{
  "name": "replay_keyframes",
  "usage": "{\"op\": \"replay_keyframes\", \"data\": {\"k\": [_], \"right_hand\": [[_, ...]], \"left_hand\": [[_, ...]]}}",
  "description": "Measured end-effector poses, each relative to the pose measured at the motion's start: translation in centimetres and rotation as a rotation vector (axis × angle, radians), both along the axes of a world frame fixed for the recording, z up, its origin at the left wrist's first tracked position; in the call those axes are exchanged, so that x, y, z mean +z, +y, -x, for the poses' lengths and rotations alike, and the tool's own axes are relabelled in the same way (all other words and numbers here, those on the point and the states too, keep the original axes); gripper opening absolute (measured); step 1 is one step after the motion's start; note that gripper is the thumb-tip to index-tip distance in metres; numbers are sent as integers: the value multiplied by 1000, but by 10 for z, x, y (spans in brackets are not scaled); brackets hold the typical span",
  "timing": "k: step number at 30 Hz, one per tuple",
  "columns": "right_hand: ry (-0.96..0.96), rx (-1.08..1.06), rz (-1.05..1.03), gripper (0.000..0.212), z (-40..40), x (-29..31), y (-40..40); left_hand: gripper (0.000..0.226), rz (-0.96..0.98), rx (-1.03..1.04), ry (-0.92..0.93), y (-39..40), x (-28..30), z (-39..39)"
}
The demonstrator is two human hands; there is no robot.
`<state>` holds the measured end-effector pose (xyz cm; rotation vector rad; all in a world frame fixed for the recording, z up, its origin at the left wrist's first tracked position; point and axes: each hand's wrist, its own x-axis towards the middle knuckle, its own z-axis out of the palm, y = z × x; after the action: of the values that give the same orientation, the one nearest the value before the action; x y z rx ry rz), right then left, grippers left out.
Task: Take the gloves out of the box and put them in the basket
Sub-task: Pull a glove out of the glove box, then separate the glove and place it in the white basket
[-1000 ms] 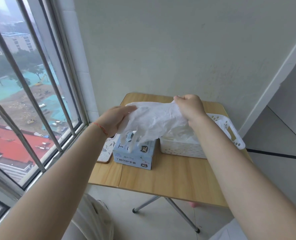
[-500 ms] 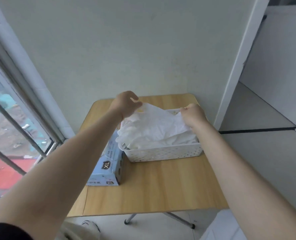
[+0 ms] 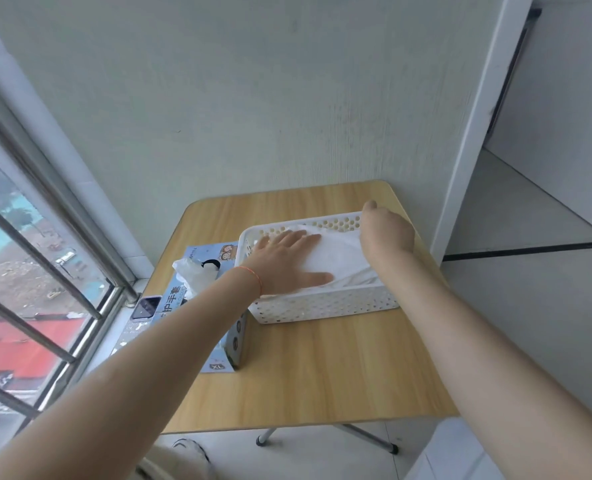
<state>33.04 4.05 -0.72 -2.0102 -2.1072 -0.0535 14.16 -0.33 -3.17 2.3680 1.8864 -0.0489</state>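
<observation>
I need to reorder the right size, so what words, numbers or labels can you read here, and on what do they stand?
"XL": near end flap of the light blue cardboard glove box, at about.
"护手套": large dark characters on the box top; the start is hidden by the left arm.
Small Latin line beside those characters: too blurred to read.
White perforated plastic basket, phone: no readable text.

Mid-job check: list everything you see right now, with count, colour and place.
basket: one, white, perforated, centre of table
gloves: white pile, count unclear, in basket
glove box: one, light blue, left of basket, a glove sticking out of its opening
phone: one, left of box, by the window
table: one, light wood
left hand: flat, pressing the gloves
right hand: at basket's far right corner, fingers hidden
</observation>
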Motion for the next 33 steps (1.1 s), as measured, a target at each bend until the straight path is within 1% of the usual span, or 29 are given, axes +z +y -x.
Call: {"op": "replay_keyframes", "data": {"k": [3,6,7,9,10,11,12,13,14,16,18,20,23,26,29,31,33], "right_hand": [[-72,21,-15,34,1,0,-7],[-89,44,-163,28,-2,6,-13],[-80,77,-214,27,-2,10,-15],[-27,203,-247,20,1,20,-17],[23,278,-192,18,3,26,-19],[67,334,-71,23,6,31,-20],[86,363,90,34,9,36,-22],[49,367,238,48,12,38,-24],[-27,353,339,62,14,40,-25],[-159,324,412,86,16,36,-26],[-191,315,471,96,16,28,-23],[-183,309,538,98,14,19,-20],[-177,298,551,98,14,6,-18],[-181,299,559,91,15,-1,-18],[-212,292,581,92,18,1,-18],[-235,298,609,94,21,10,-20],[-216,309,595,86,23,25,-23]], "left_hand": [[96,60,-7,25,-1,-7,-2],[94,100,23,-28,0,-3,-3],[93,77,39,-67,-1,5,-3],[84,-53,60,-137,-4,25,1],[79,-129,62,-148,-5,37,5],[75,-167,68,-134,-7,51,9],[73,-148,89,-113,-9,62,11],[74,-78,117,-91,-11,71,13],[79,26,141,-63,-10,76,13],[94,223,158,17,-8,76,12],[103,349,158,62,-5,64,12],[102,413,175,28,-4,48,13],[91,413,215,-51,-5,29,12],[86,388,221,12,-8,21,8],[88,408,213,45,-7,21,4],[93,469,215,1,-7,28,7],[98,515,196,-71,-7,42,13]]}}
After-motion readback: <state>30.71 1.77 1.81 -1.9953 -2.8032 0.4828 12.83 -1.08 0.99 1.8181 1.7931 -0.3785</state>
